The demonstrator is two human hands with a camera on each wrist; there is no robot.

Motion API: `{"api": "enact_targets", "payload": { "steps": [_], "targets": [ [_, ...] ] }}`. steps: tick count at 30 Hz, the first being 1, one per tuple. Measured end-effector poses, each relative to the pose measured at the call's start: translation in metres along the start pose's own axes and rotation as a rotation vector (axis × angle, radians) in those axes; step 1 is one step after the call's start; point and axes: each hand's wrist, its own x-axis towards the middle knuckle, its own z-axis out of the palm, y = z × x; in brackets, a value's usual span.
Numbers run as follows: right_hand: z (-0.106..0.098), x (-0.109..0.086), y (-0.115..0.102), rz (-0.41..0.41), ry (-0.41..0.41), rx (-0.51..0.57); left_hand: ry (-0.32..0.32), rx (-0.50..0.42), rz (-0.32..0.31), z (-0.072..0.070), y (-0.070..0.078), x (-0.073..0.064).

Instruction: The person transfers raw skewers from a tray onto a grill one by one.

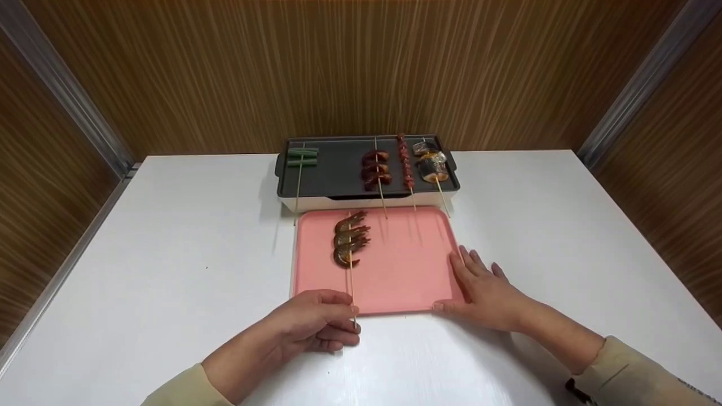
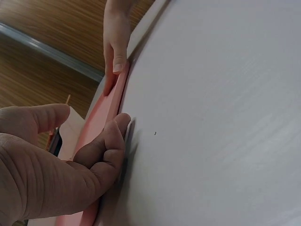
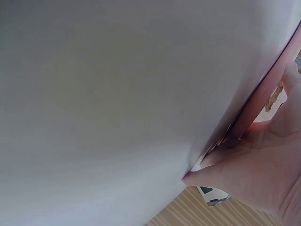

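A skewer of shrimp (image 1: 350, 239) lies lengthwise over the left half of the pink tray (image 1: 409, 270), its bare stick pointing toward me. My left hand (image 1: 316, 321) pinches that stick near its lower end, at the tray's near edge, with the lower fingers loosely bent. In the left wrist view the thumb (image 2: 51, 117) shows a thin wooden tip beside it. My right hand (image 1: 488, 293) rests at the tray's near right corner, fingers extended along the right edge and thumb against the near edge.
Behind the tray stands a dark grill pan (image 1: 338, 175) on a light base. Across it lie a green vegetable skewer (image 1: 303, 158), a glossy brown skewer (image 1: 376, 170), a thin red skewer (image 1: 405, 163) and a fish-like chunk skewer (image 1: 433, 166). Wood-grain panels (image 1: 361, 67) enclose the white table (image 1: 214, 242).
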Motion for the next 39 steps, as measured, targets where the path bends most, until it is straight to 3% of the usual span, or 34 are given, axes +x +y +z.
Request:
{"api": "enact_targets", "payload": {
  "steps": [17,39],
  "targets": [
    [-0.0001,-0.0004,-0.0001,0.004,0.003,0.010,0.014,-0.062,0.075,0.0005,0.0038,-0.0008],
    [0.0003,-0.0009,0.0009,0.013,-0.008,0.023,0.030,-0.015,0.106,-0.0041,0.0048,-0.0014]
  ]
}}
